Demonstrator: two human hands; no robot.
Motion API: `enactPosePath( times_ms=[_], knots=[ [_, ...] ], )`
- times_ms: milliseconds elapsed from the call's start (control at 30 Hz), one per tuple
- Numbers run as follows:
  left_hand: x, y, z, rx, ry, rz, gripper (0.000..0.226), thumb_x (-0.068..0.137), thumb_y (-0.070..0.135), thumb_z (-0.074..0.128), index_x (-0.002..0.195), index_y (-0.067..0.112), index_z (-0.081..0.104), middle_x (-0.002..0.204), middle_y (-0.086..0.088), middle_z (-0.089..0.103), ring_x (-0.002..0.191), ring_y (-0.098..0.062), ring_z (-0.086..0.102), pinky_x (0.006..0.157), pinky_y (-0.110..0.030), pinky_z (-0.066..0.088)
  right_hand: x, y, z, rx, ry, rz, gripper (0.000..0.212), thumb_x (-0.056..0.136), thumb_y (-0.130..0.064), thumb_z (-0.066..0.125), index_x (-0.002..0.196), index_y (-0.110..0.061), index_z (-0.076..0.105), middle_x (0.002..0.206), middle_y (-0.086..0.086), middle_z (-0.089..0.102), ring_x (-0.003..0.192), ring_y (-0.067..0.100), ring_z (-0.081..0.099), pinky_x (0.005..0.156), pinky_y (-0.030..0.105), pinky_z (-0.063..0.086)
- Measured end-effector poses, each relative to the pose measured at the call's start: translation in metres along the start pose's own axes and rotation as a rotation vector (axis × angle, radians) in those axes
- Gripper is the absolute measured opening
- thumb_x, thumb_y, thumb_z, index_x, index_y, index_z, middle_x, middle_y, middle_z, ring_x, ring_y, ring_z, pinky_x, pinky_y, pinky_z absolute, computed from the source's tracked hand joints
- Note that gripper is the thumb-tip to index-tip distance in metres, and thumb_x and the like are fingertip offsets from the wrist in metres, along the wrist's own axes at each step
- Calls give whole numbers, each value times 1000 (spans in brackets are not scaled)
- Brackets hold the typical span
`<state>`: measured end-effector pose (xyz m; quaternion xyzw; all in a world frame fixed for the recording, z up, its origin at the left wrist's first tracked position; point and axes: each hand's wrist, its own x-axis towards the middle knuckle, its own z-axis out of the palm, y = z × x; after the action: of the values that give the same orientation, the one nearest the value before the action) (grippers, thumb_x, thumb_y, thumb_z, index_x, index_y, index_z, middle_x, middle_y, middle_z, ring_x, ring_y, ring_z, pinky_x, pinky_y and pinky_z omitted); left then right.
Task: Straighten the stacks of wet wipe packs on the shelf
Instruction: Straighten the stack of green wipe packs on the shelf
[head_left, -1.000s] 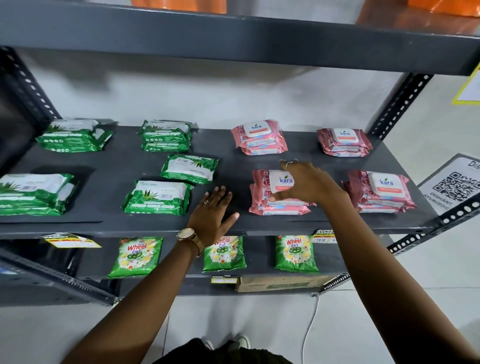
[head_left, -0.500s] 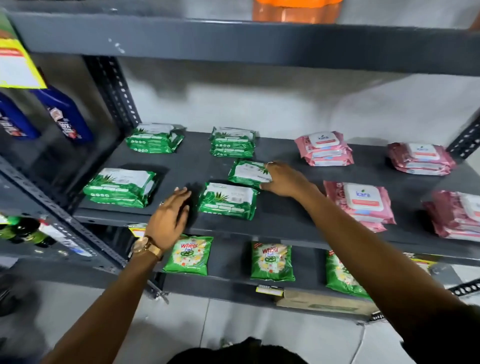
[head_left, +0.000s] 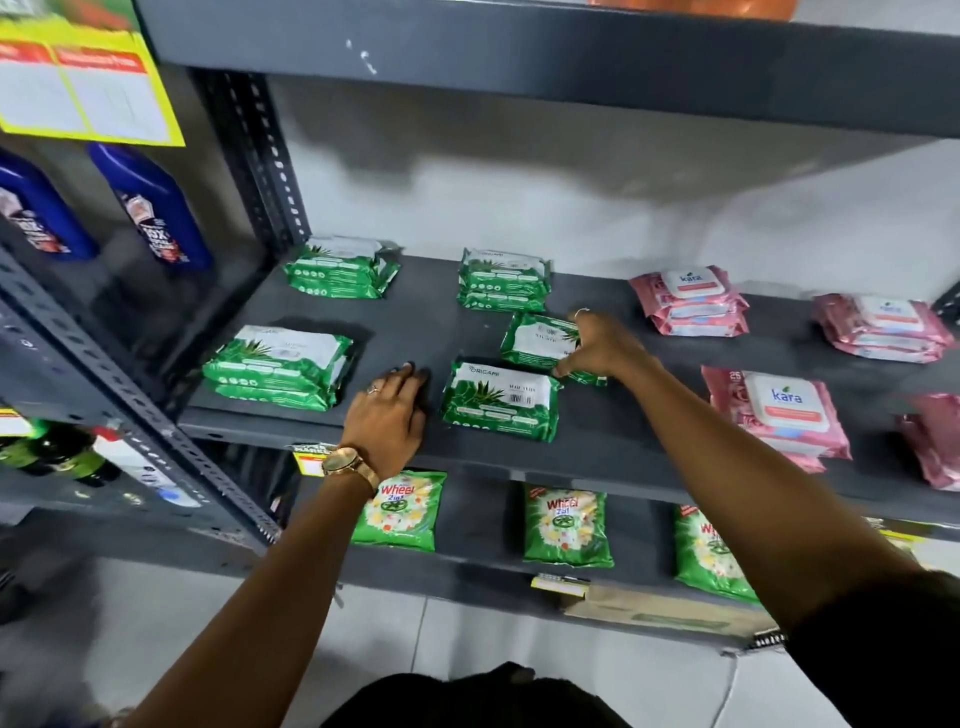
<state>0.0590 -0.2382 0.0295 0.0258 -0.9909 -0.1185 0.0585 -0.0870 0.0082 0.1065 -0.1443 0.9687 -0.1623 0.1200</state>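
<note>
Right hand resting spread fingers on skewed green pack mid-shelf, left hand lying flat, gripping nothing, at shelf front edge beside Origami pack, pink stacks crowding right end.

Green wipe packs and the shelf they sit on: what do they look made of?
Green wipe packs: likely thin plastic film, glossy; glare and crinkled sealed edges show. Shelf: looks like painted metal, matte dark grey, with perforated angle uprights.
</note>
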Motion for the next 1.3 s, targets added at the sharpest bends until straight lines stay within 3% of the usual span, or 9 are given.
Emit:
enactPosePath(
  times_ms=[167, 333, 533, 733, 833, 1000, 1133, 1200, 1300],
  knots=[
    [1, 1, 4, 30, -6, -1, 62, 85, 33, 27, 143, 15, 31, 153, -9, 33, 137, -29, 31, 107, -44, 29, -18, -14, -13, 107, 71, -81, 91, 64, -31, 84, 141, -13, 39, 144, 10, 47, 130, 27, 45, 105, 38, 41],
    [5, -6, 12, -4, -31, 10, 58, 94, 26, 33, 147, 8, 18, 158, -10, 16, 147, -23, 6, 122, -42, 6, -42, -48, -7, 113, 26, -224, 93, 60, -37, 85, 140, -18, 41, 145, 8, 46, 132, 25, 42, 103, 36, 39],
    [6, -6, 14, 17, -44, 10, 67, 87, 35, 17, 148, 9, 13, 159, -9, 13, 147, -21, 4, 122, -40, 0, -52, -61, 22, -75, -98, -248, 92, 65, -40, 82, 141, -10, 38, 144, 12, 45, 131, 29, 42, 102, 42, 40],
    [6, -8, 16, 37, -42, 9, 65, 89, 35, 17, 148, 10, 11, 159, -7, 12, 147, -20, 4, 122, -39, 0, -54, -51, 0, -35, -198, -337, 102, 74, -51, 71, 149, -11, 17, 159, 10, 18, 147, 27, 11, 116, 38, 16],
    [7, -8, 17, 48, -48, 7, 64, 89, 35, 16, 149, 11, 9, 160, -7, 10, 147, -19, 3, 121, -38, -2, -51, -52, -10, 70, -205, -329, 91, 75, -46, 72, 147, -14, 27, 157, 6, 27, 143, 21, 27, 101, 22, 23],
    [6, -8, 17, 22, -29, 4, 65, 88, 36, 17, 149, 12, 11, 159, -6, 13, 147, -18, 4, 121, -37, -1, -44, -64, -1, 54, -215, -257, 81, 67, -39, 82, 133, -5, 50, 139, 9, 54, 124, 23, 52, 99, 27, 39],
    [5, -9, 17, 0, 6, 17, 61, 92, 34, 23, 148, 10, 16, 158, -9, 18, 147, -20, 8, 122, -39, 3, -39, -72, 1, -32, -125, -165, 55, 56, -53, 84, 79, -8, 62, 80, 5, 62, 77, 22, 60, 68, 31, 49],
    [5, -9, 17, -4, 22, 19, 59, 94, 32, 24, 147, 9, 17, 158, -9, 19, 147, -20, 9, 122, -40, 4, -42, -76, 4, -131, -47, -90, 61, 54, -63, 79, 78, -11, 58, 84, 2, 59, 86, 24, 61, 70, 32, 48],
    [5, -9, 18, -5, 39, 21, 56, 96, 30, 24, 147, 9, 19, 158, -9, 20, 147, -20, 10, 122, -41, 6, -44, -81, 9, -222, 27, -19, 84, 57, -73, 69, 111, -10, 56, 117, 6, 58, 111, 29, 57, 78, 35, 46]
  ],
)
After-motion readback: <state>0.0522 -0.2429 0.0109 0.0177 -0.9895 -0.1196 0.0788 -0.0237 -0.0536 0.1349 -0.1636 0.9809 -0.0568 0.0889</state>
